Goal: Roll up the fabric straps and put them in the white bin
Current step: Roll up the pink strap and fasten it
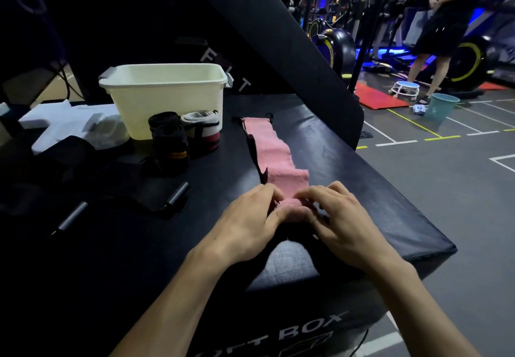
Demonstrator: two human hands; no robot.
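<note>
Head view: pink strap's (274,156) rolled end between fingers (306,193).

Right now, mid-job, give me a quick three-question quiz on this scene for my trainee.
1. True or false: the white bin already holds the pink strap.
2. Which hands grip the strap's near end? A) left hand only B) right hand only C) both
3. What stands just in front of the bin: rolled straps or a bottle?

Key: 1 false, the strap lies stretched out on the black box. 2 C. 3 rolled straps.
</note>
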